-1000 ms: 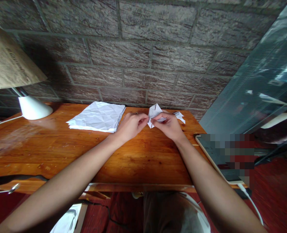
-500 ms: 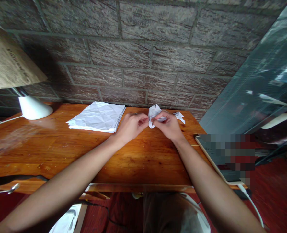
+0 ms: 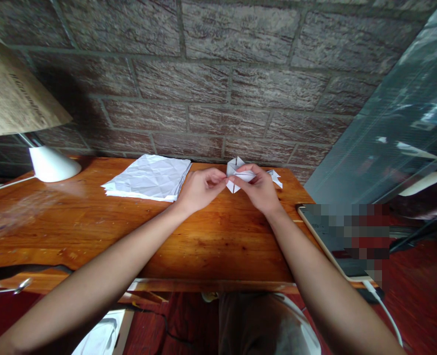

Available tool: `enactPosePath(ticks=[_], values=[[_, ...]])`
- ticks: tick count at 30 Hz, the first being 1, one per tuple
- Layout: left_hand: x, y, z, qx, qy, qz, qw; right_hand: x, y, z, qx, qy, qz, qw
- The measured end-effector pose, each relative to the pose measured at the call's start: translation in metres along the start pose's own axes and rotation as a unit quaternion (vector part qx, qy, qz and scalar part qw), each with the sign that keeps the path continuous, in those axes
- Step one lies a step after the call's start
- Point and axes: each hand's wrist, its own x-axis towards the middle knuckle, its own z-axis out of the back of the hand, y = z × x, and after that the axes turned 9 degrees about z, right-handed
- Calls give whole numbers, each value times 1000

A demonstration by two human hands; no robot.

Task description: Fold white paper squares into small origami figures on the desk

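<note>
Between my two hands, just above the wooden desk, is a small piece of folded white paper [image 3: 236,170] with pointed corners and narrow dark slits at top and bottom. My left hand [image 3: 202,186] pinches its left edge between thumb and fingertips. On the other side, my right hand [image 3: 258,186] grips the paper's right part, thumb in front and fingers behind. Part of the fold is hidden by the right fingers. Beyond my right hand lies another small folded paper piece [image 3: 276,178], partly covered by the hand.
A stack of creased white sheets [image 3: 150,177] lies left of my hands on the desk [image 3: 218,246]. A lamp [image 3: 52,162] stands at the far left. A tablet [image 3: 325,236] with a white cable rests at the right edge. The brick wall [image 3: 203,74] rises directly behind.
My right thumb has shifted on the folded paper, and its flap on the right now lies between thumb and fingers. Both hands have moved only slightly.
</note>
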Motion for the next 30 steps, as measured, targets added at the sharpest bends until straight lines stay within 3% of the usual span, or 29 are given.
enactPosePath(ticks=[6,13,20,30], values=[[5,5,-3,-135,21,73,988,1,-2,2,10,5,1,1000],[5,0,-2,-238,1,159,958,2,-6,4,44,37,16,998],[3,-5,-2,-270,31,147,951,2,-5,0,68,43,4,997],[3,-6,-1,-295,57,180,937,1,1,3,46,71,2,996]])
